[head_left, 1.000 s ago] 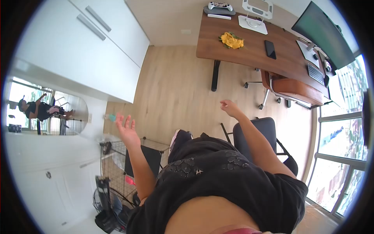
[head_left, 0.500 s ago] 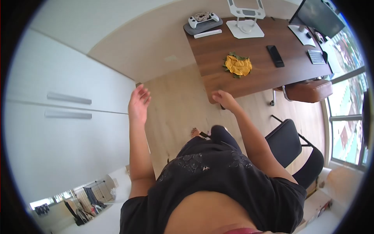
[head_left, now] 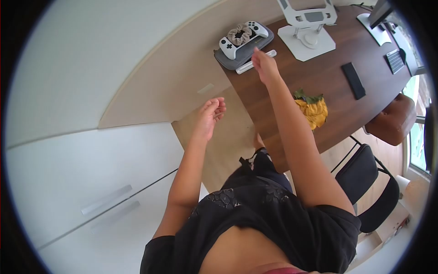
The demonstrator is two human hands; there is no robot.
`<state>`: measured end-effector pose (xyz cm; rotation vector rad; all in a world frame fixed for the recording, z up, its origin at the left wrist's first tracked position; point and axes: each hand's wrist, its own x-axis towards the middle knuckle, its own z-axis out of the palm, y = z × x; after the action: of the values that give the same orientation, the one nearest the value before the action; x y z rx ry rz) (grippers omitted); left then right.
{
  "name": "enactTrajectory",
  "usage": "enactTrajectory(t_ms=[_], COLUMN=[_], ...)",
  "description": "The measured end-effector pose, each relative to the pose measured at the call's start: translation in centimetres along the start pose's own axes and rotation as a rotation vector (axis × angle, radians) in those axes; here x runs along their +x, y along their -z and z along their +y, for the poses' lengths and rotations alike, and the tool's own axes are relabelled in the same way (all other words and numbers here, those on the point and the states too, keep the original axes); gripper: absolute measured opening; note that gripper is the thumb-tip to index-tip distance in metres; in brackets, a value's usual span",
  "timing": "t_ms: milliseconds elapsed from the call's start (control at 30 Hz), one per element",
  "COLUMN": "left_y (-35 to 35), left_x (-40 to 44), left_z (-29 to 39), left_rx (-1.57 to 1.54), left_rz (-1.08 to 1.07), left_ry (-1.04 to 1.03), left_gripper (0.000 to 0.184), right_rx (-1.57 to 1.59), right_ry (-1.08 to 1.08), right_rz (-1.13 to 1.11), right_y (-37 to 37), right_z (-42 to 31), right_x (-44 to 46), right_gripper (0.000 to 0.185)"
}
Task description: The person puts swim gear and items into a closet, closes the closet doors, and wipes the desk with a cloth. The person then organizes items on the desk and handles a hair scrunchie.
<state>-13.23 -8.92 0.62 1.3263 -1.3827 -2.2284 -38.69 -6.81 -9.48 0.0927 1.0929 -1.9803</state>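
Observation:
My right hand [head_left: 265, 67] is over the desk's left end, fingers curled together and nothing visible in them. It overlaps the view of a white bar [head_left: 246, 67] beside a grey case [head_left: 226, 61]. On the case lie a white game controller [head_left: 227, 47] and a beige scrunchie [head_left: 240, 34]. My left hand [head_left: 212, 116] hangs in the air left of the desk, its fingers loosely bent and apart, empty. Beneath my right forearm's line of sight, a yellow cloth flower with green leaves [head_left: 314, 113] rests on the desk [head_left: 299, 68].
A white laptop stand [head_left: 310, 39], a black phone [head_left: 353, 81], a keyboard [head_left: 395, 61] and a monitor [head_left: 380, 13] are on the desk. A brown chair [head_left: 393, 121] and a black folding chair [head_left: 358, 176] stand at the right. White cabinets [head_left: 100, 169] fill the lower left.
The view has turned and moved closer to the desk. My right hand has gone from beside the desk's edge to the case. My left hand has come away from the cabinets, fingers more bent.

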Motion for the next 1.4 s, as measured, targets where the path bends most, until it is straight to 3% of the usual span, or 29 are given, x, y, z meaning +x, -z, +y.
enactTrajectory(t_ms=[67, 133, 333, 367, 400, 500, 533, 600, 700, 833, 933, 1000, 1233, 1400], left_y=[0.9, 1.7, 1.6, 1.5, 1.5, 0.5, 0.8, 1.1, 1.3, 1.3, 1.1, 0.8, -1.0, -0.9], left_x=[3.3, 7.0, 16.0, 17.5, 18.5, 20.8, 21.2, 22.4, 23.9, 25.3, 26.1, 26.6, 27.6, 28.2], left_z=[0.5, 0.9, -0.1, -0.3, -0.7, 0.5, 0.6, 1.2, 1.3, 1.3, 1.2, 1.7, 1.9, 1.8], left_rx=[0.026, 0.052, -0.134, -0.1, -0.063, 0.081, 0.079, 0.129, 0.053, -0.002, -0.116, -0.179, -0.16, -0.323], left_rz=[0.02, 0.027, -0.042, 0.041, 0.134, 0.184, 0.172, 0.045, 0.047, 0.099, 0.147, 0.239, 0.33, 0.29], left_ry=[0.006, 0.018, 0.085, 0.079, 0.073, 0.057, 0.067, 0.113, 0.18, 0.247, 0.343, 0.4, 0.436, 0.393], left_gripper=[0.024, 0.024, 0.027, 0.027, 0.029, 0.032, 0.032, 0.032, 0.037, 0.037, 0.037, 0.039, 0.037, 0.035], right_rx=[0.005, -0.106, -0.476, -0.513, -0.386, -0.115, -0.006, -0.186, -0.141, 0.145, 0.203, 0.056, -0.007, -0.007], right_ry=[0.042, 0.006, 0.112, 0.099, 0.127, 0.157, 0.174, 0.193, 0.317, 0.467, 0.481, 0.432, 0.45, 0.529], right_rz=[0.007, 0.273, 0.577, 0.623, 0.555, 0.422, 0.368, 0.485, 0.743, 0.886, 0.946, 1.082, 0.998, 0.94], right_y=[-1.8, -4.9, -6.2, -5.6, -4.0, -3.1, -2.1, 1.4, 11.7, 21.4, 23.6, 24.2, 24.7, 25.5], right_z=[0.4, -0.5, 1.0, 1.6, 3.2, -0.8, -1.7, -4.4, -6.6, -8.9, -9.3, -9.5, -8.5, -8.2], right_x=[4.4, 6.1, 9.5, 10.0, 11.8, 6.0, 3.3, -2.3, -6.3, -9.3, -9.4, -9.2, -8.7, -8.6], right_gripper=[0.036, 0.038, 0.033, 0.033, 0.03, 0.016, 0.014, 0.015, 0.017, 0.024, 0.025, 0.028, 0.034, 0.032])
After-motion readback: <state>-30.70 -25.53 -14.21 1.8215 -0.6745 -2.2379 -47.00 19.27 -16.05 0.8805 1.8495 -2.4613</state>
